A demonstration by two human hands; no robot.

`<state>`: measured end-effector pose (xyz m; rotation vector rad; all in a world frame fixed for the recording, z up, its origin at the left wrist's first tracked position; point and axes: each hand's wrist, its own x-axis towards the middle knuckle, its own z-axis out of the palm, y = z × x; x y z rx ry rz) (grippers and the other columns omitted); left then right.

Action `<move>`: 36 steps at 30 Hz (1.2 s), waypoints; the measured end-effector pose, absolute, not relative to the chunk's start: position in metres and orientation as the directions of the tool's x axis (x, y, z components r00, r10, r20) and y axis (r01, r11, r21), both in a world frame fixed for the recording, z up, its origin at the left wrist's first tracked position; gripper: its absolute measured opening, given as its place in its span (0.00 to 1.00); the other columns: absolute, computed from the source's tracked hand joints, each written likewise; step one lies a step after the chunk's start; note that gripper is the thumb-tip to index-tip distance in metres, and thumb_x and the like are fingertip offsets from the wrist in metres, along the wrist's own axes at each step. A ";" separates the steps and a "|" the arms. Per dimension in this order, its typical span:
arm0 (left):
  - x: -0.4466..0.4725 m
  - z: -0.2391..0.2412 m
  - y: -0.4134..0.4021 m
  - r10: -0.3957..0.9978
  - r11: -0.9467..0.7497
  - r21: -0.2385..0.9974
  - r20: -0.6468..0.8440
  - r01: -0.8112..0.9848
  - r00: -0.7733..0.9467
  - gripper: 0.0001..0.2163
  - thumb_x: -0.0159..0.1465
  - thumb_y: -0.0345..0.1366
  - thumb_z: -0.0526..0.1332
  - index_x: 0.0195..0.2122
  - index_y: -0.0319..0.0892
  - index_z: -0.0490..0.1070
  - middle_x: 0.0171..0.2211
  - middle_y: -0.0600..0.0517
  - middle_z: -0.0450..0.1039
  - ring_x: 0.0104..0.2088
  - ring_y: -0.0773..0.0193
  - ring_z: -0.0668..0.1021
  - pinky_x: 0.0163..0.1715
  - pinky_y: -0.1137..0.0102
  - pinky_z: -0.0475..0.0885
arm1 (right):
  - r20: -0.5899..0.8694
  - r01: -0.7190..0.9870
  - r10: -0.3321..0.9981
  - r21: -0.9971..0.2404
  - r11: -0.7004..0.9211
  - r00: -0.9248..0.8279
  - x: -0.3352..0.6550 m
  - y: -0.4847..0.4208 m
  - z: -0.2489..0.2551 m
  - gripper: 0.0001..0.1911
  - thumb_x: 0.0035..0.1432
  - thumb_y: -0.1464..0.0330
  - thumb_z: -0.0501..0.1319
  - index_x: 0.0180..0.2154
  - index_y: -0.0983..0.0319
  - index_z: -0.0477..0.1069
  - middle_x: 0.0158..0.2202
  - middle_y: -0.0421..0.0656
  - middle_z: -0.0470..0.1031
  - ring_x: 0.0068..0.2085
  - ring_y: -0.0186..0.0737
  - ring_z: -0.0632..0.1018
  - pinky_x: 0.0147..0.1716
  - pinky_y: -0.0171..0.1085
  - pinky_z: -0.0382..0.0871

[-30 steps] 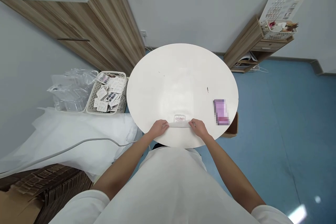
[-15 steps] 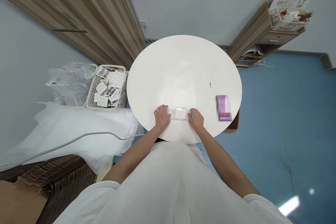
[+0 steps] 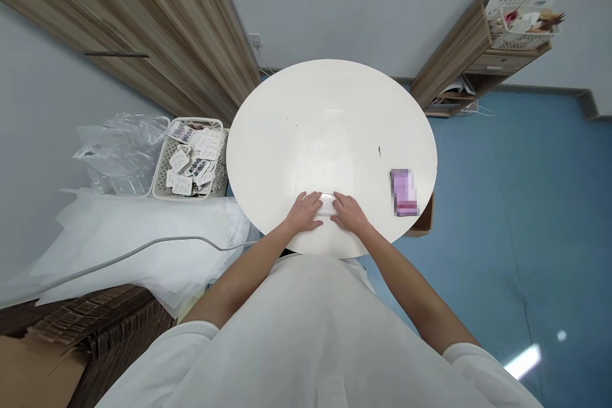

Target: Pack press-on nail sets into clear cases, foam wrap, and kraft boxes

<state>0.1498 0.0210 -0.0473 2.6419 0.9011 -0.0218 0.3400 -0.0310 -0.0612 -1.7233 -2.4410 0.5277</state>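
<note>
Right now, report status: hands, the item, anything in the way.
Left hand and right hand low on white table, fingers on small clear packet between them. Grip unclear. Purple item to the right, apart.

On the near edge of the table (image 3: 329, 108) lies a small packet (image 3: 327, 205), between the left hand (image 3: 306, 211) and the right hand (image 3: 350, 213), which both rest on its ends. A flat object (image 3: 404, 192) lies further right on the table. Left of the table stands a basket (image 3: 220, 166) with cards in it, and a heap of bags (image 3: 119, 150) is just beside it on the left. Behind them is a cabinet (image 3: 191, 44). A shelf unit (image 3: 459, 64) stands behind the table on the right.
</note>
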 end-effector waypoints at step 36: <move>0.144 -0.051 0.057 0.743 -0.156 0.508 -0.504 0.847 0.439 0.10 0.56 0.36 0.53 0.39 0.44 0.66 0.39 0.51 0.72 0.38 0.62 0.73 0.32 0.71 0.67 | -0.468 0.671 0.883 -0.644 -0.368 0.035 0.345 0.005 -0.054 0.12 0.54 0.61 0.52 0.39 0.57 0.65 0.38 0.41 0.72 0.35 0.37 0.73 0.28 0.34 0.65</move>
